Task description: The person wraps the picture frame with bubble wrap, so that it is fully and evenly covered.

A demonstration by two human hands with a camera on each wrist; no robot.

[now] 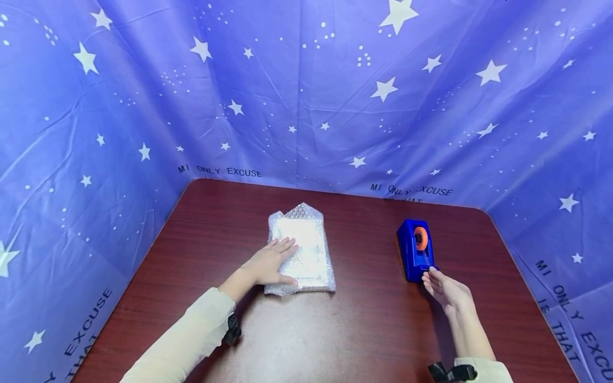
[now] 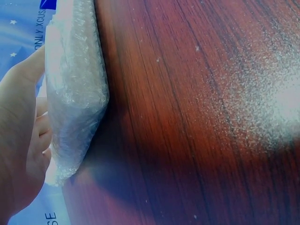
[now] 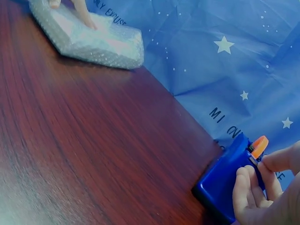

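A package in bubble wrap (image 1: 308, 255) lies on the table, with a pale flat face under the clear wrap. My left hand (image 1: 273, 263) rests on its left part, fingers spread. In the left wrist view, the wrapped edge (image 2: 77, 89) hides part of that hand's fingers. To the right stands a blue tape dispenser (image 1: 409, 250) holding an orange roll (image 1: 421, 239). At its near end, my right hand (image 1: 450, 292) pinches the tape's end between thumb and forefinger. The right wrist view shows the other fingers curled beside the dispenser (image 3: 220, 180); the strip itself is hard to make out.
The brown wooden table (image 1: 364, 319) has rounded far corners. Blue cloth with white stars (image 1: 297, 106) hangs around its back and both sides. Dark straps with small devices (image 1: 232, 330) sit at both wrists.
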